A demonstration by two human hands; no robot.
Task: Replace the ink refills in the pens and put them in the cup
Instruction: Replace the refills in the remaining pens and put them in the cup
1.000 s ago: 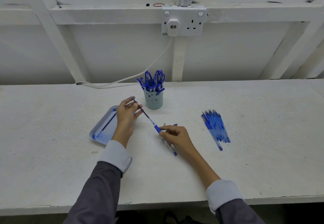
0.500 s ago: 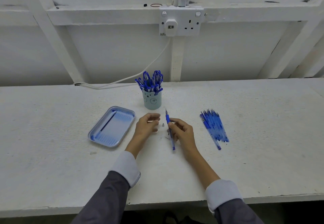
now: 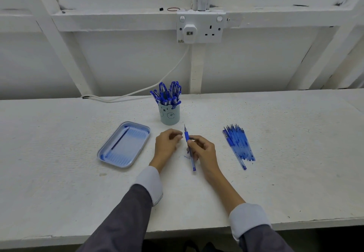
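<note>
1. Step in hand, as I judge it: reassembly of one pen after a refill swap. A thin point stands out beyond the blue grip at the far end. The nose piece looks to be off, though at this size I cannot be sure.
2. Right hand: fingers and thumb are curled round the mid-barrel, holding the pen with its point aimed away, toward the cup. The pen's rear end sits low, near the bench.
3. Left hand: just left of the pen grip and not touching it, fingers curled in. Whether the fingertips pinch a small part, I cannot tell.
4. The next move probably calls for bringing the hands together at the grip end, closing up the tip, then dropping the pen into the cup.
5. The cup stands just beyond the hands, packed with blue-capped pens, so space is tight.
6. Spare refills lie in a loose pile to the right, well apart from the hands.
7. A blue tray to the left holds one dark refill.
</note>
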